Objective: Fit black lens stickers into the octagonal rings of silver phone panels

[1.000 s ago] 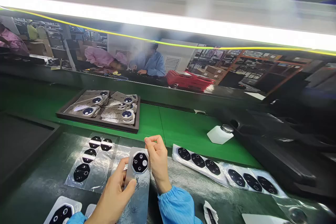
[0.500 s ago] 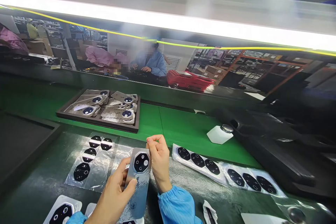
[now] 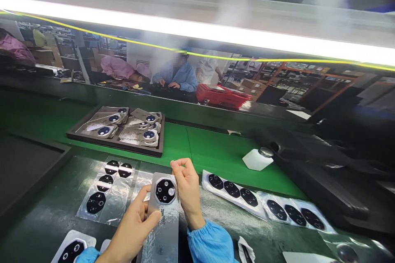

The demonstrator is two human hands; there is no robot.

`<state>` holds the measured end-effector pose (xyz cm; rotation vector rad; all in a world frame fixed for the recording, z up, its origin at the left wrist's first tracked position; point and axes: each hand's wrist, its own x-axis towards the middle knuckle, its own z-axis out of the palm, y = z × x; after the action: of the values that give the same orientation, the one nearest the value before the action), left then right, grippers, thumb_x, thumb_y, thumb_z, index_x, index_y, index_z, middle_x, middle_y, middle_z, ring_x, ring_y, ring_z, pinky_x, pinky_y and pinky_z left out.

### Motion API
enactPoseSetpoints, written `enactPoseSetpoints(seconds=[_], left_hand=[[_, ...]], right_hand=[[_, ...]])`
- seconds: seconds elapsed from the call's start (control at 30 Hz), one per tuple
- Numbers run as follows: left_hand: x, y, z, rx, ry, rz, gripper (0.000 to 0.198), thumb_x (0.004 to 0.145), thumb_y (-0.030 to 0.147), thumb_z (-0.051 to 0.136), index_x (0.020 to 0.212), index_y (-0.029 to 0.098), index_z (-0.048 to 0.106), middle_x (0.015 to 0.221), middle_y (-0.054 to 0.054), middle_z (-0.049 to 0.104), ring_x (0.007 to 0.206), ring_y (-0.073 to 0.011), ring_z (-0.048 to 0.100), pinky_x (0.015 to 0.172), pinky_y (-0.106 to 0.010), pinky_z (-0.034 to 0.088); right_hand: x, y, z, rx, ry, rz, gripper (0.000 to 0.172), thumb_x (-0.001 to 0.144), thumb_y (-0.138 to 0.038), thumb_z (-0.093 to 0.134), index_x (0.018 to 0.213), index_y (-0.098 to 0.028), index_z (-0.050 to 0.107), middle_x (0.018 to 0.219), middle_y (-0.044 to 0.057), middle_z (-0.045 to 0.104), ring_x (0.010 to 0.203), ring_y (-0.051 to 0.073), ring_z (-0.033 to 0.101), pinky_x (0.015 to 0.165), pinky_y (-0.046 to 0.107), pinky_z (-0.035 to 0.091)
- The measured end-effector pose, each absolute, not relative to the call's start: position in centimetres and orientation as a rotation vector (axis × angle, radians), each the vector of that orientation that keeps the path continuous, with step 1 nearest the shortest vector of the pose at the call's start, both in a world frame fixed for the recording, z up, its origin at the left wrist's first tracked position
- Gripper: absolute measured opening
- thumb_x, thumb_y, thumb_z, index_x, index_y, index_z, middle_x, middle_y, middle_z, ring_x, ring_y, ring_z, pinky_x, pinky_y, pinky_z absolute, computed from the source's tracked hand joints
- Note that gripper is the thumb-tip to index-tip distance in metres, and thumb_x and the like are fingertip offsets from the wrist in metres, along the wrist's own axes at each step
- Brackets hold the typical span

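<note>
A silver phone back cover (image 3: 163, 218) with a black octagonal camera module stands upright between my hands, low in the middle. My left hand (image 3: 131, 230) grips its left edge, thumb pressed on the face below the module. My right hand (image 3: 187, 191) is closed against the cover's upper right edge, thumb and forefinger pinched together near the top corner. Both wrists wear blue sleeves.
A dark tray (image 3: 115, 144) of stacked silver covers sits on the green belt behind. Clear film sheets with black octagonal lens pieces lie left (image 3: 106, 191) and right (image 3: 262, 201). A white dispenser bottle (image 3: 257, 159) stands right. Other people work beyond the belt.
The cover has shifted slightly and now stands a bit higher and straighter. My hands keep the same grip.
</note>
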<state>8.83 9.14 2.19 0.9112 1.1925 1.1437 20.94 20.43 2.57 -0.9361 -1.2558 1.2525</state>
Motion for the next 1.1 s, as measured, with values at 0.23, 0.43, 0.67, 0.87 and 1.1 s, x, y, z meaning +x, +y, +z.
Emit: enactPoseSetpoints(seconds=[0.23, 0.43, 0.67, 0.87, 1.1], left_hand=[[9.1, 9.3, 3.9, 0.743, 1.004, 1.145, 0.074, 0.078, 0.039, 0.077, 0.14, 0.021, 0.041, 0.082, -0.001, 0.069, 0.074, -0.0184, 0.064, 0.074, -0.03, 0.046], [9.3, 9.4, 4.7, 0.709, 0.933, 1.149, 0.071, 0.078, 0.036, 0.079, 0.137, 0.021, 0.042, 0.089, -0.004, 0.074, 0.084, -0.0225, 0.07, 0.077, -0.032, 0.049], [9.1, 9.4, 4.5, 0.685, 0.921, 1.121, 0.067, 0.077, 0.035, 0.079, 0.134, 0.023, 0.047, 0.09, -0.002, 0.074, 0.08, -0.0202, 0.07, 0.074, -0.029, 0.046], [9.1, 9.0, 5.3, 0.637, 0.921, 1.091, 0.061, 0.078, 0.025, 0.074, 0.132, 0.021, 0.046, 0.091, -0.002, 0.074, 0.073, -0.0174, 0.068, 0.071, -0.027, 0.046], [9.0, 8.9, 6.0, 0.593, 0.932, 1.061, 0.059, 0.076, 0.022, 0.073, 0.131, 0.022, 0.049, 0.097, -0.004, 0.075, 0.086, -0.0211, 0.07, 0.076, -0.029, 0.047]], right_hand=[[21.2, 20.7, 2.8, -0.999, -1.28, 1.264, 0.04, 0.084, -0.059, 0.062, 0.079, -0.024, 0.044, 0.051, -0.012, 0.031, 0.047, 0.008, 0.022, 0.045, 0.023, 0.017], [21.3, 20.6, 3.1, -1.037, -1.286, 1.275, 0.043, 0.081, -0.062, 0.063, 0.078, -0.024, 0.045, 0.05, -0.013, 0.03, 0.046, 0.008, 0.021, 0.044, 0.023, 0.017], [21.5, 20.5, 3.6, -1.068, -1.279, 1.293, 0.045, 0.078, -0.065, 0.064, 0.077, -0.024, 0.045, 0.05, -0.012, 0.031, 0.046, 0.008, 0.022, 0.044, 0.023, 0.017], [21.6, 20.5, 3.5, -1.084, -1.273, 1.314, 0.048, 0.078, -0.068, 0.063, 0.077, -0.024, 0.044, 0.05, -0.012, 0.03, 0.046, 0.008, 0.022, 0.044, 0.023, 0.017], [21.6, 20.5, 3.6, -1.101, -1.262, 1.317, 0.051, 0.076, -0.072, 0.062, 0.074, -0.024, 0.045, 0.05, -0.011, 0.033, 0.045, 0.009, 0.026, 0.042, 0.023, 0.021]])
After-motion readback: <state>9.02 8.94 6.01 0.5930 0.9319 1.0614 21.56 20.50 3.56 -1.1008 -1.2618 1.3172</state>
